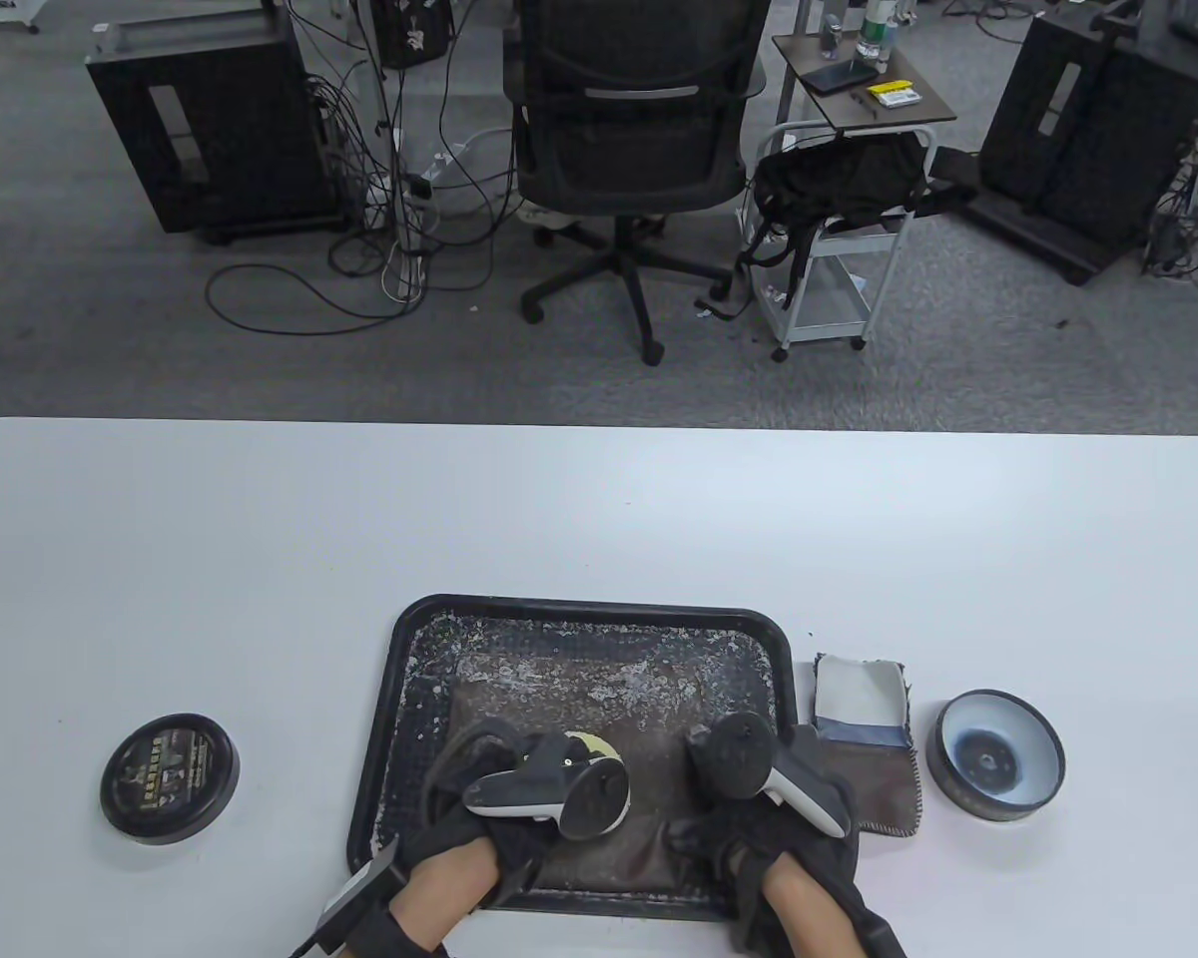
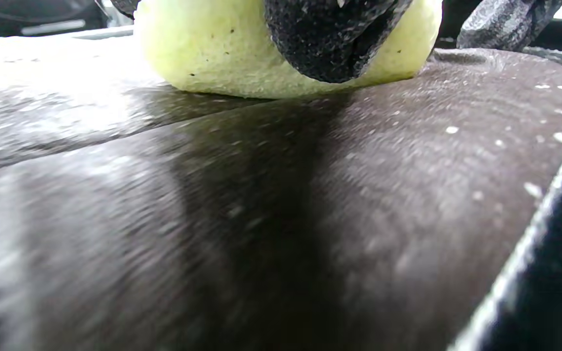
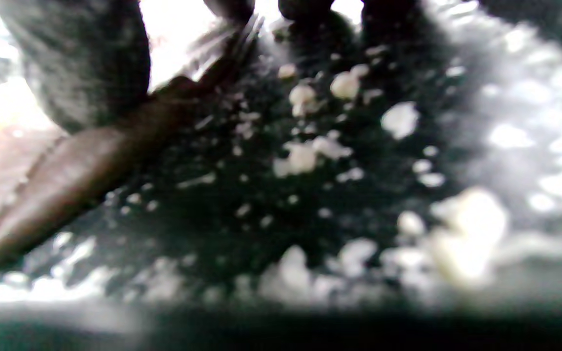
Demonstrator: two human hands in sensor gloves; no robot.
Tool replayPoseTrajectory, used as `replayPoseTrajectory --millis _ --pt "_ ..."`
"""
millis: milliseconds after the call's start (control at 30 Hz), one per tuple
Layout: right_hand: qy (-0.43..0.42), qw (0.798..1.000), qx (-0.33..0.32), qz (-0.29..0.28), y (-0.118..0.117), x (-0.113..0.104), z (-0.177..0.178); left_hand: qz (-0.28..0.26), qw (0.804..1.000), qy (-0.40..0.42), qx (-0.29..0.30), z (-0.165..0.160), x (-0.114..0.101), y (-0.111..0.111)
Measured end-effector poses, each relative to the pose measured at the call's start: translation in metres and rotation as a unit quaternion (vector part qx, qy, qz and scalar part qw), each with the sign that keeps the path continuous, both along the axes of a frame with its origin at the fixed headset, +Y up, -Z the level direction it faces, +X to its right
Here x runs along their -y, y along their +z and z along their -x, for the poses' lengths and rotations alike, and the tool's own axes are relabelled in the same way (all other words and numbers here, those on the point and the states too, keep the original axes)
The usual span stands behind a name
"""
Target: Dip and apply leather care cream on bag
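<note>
left hand (image 1: 519,798) grips a yellow sponge (image 2: 242,53), pressed flat on the brown leather bag (image 1: 569,689) lying in the black tray (image 1: 384,699); sponge judged soft and light, best pinched from its top. right hand (image 1: 769,798) rests at the bag's right edge, finger state cannot be told; bag looks limp and cream-slick, so hold its edge down.
</note>
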State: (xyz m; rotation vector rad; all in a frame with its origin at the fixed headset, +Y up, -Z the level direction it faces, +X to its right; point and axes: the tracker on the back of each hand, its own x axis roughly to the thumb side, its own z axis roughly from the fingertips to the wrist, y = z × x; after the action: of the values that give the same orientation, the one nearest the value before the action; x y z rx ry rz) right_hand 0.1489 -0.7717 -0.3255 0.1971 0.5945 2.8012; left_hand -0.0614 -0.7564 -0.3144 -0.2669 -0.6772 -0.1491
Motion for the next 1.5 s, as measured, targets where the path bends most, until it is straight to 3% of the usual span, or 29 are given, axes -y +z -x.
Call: replayPoseTrajectory --millis 533,1067,1333,1500 --pt "0.003 1.000 0.009 0.014 -0.003 -0.001 0.004 0.011 1.000 0.008 -0.009 0.044 -0.001 0.007" --pt "-0.002 1.000 0.009 0.015 -0.003 0.000 0.003 0.079 0.991 0.023 -0.100 0.092 -0.008 0.003" --pt "-0.004 1.000 0.008 0.015 -0.003 0.001 0.002 0.099 0.987 0.018 -0.129 0.104 -0.008 0.002" --pt "-0.003 1.000 0.005 0.014 -0.004 0.001 0.002 0.088 0.989 0.028 -0.113 0.102 -0.007 0.005"
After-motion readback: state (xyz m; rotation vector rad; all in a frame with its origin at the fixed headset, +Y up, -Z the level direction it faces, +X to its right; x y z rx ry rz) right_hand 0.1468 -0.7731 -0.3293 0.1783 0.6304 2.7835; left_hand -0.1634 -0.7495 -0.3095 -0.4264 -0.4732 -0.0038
